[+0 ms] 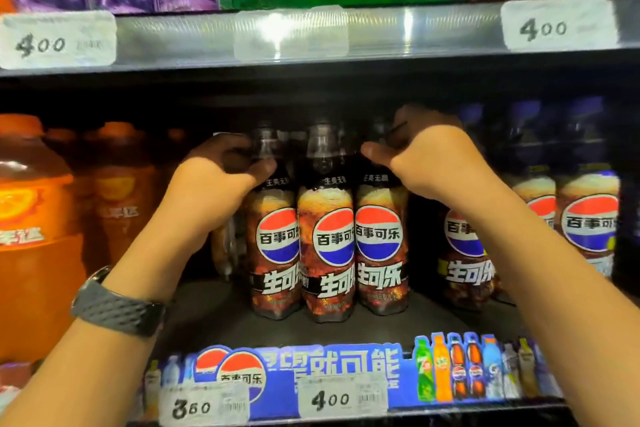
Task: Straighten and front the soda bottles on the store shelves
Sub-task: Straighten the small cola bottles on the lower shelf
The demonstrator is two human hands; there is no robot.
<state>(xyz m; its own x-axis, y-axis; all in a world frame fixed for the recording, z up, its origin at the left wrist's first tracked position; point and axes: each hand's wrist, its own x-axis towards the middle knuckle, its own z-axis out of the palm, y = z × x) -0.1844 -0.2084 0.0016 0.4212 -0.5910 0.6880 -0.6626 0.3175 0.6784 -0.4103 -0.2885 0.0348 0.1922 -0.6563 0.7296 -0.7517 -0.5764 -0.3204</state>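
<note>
Three dark cola bottles stand upright side by side on the middle shelf, labels facing me: a left bottle (275,246), a middle bottle (327,250) and a right bottle (381,243). My left hand (221,170), a watch on its wrist, grips the neck and shoulder of the left bottle. Reaching in from the right, my right hand (426,149) curls its fingers round the neck of the right bottle. The bottles stand a little back from the shelf's front edge (346,381). Caps and fingertips are in deep shadow.
More cola bottles (588,218) fill the right side of the same shelf. Orange drink bottles (34,218) stand at the left. The upper shelf rail (415,31) with price tags hangs just above my hands, carrying purple, green and cola bottles.
</note>
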